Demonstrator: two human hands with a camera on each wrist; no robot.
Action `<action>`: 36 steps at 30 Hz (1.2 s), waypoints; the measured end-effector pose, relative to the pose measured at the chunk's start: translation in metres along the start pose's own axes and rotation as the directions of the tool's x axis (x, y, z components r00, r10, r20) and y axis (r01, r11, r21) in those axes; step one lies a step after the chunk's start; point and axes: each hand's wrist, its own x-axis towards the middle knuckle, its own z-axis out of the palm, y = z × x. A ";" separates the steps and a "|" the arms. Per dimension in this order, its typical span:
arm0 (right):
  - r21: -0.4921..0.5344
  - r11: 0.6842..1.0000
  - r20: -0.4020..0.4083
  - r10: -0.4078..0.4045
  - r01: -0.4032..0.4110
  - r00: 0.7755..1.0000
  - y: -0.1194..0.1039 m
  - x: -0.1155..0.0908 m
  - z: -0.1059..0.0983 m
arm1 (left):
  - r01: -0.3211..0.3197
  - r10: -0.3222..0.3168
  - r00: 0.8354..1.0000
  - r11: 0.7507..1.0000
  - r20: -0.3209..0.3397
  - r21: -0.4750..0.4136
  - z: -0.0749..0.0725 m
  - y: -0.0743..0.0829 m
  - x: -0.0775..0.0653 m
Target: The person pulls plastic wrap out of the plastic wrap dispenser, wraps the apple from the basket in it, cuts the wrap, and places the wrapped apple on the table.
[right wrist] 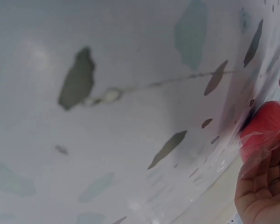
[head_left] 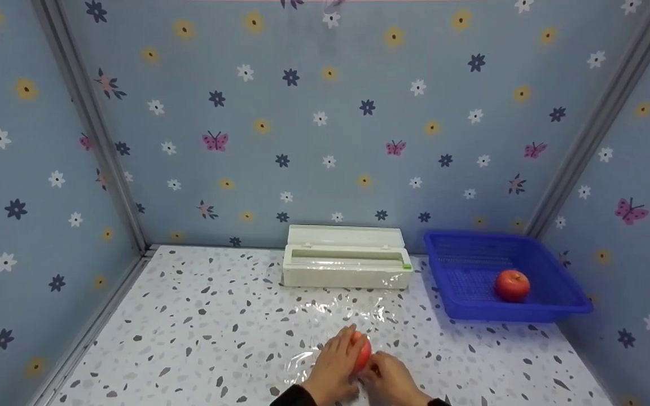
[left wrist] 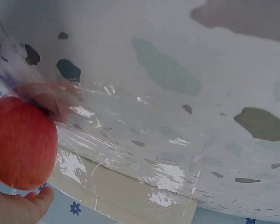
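A red apple [head_left: 363, 354] stands between my two hands at the front of the table, on a sheet of clear cling film [head_left: 325, 316]. My left hand [head_left: 333, 361] rests along its left side, fingers fairly straight. At its lower right, my right hand [head_left: 390, 379] has curled fingers and pinches film against the fruit. Shiny film [right wrist: 266, 154] lies over part of the apple [right wrist: 266, 126] in the right wrist view. The left wrist view shows the apple [left wrist: 23, 142] with fingertips [left wrist: 42, 200] beside it and wrinkled film [left wrist: 130, 140] stretching away.
A white cling film dispenser [head_left: 347, 273] with its lid raised stands at the back wall, film running from it towards my hands. To the right, a blue plastic basket [head_left: 455, 307] holds another red apple [head_left: 512, 286]. Patterned walls [head_left: 325, 113] enclose the speckled table [head_left: 189, 327].
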 end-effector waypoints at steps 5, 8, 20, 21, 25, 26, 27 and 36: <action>0.002 1.000 -0.016 -0.022 0.022 1.000 0.000 0.001 -0.001 | -0.015 0.016 1.000 0.998 -0.013 0.064 0.010 0.001 0.001; -0.040 0.997 -0.054 -0.072 0.070 0.996 0.000 0.002 -0.001 | -0.045 0.057 0.995 0.990 -0.087 0.133 0.014 -0.001 0.004; -0.223 0.961 -0.058 -0.183 0.166 0.981 0.002 0.004 -0.007 | -0.056 0.056 0.998 0.996 0.008 0.063 0.002 -0.006 0.015; -0.283 0.940 -0.054 -0.214 0.191 0.975 0.002 0.004 -0.008 | -0.052 0.050 0.998 0.998 0.034 0.043 0.000 -0.007 0.016; -0.470 0.838 -0.058 -0.344 0.278 0.937 0.001 0.006 -0.012 | -0.016 0.028 0.988 0.997 0.154 -0.081 -0.011 -0.011 0.023; -0.487 0.825 -0.067 -0.363 0.287 0.929 0.001 0.006 -0.013 | -0.006 0.027 0.983 0.993 0.180 -0.116 -0.014 -0.012 0.024; -0.501 0.813 -0.079 -0.383 0.296 0.920 0.001 0.007 -0.014 | 0.009 0.022 0.979 0.988 0.202 -0.155 -0.017 -0.013 0.026; -0.508 0.793 -0.133 -0.459 0.337 0.878 -0.003 0.014 -0.024 | 0.145 0.010 0.922 0.917 0.386 -0.371 -0.033 -0.022 0.040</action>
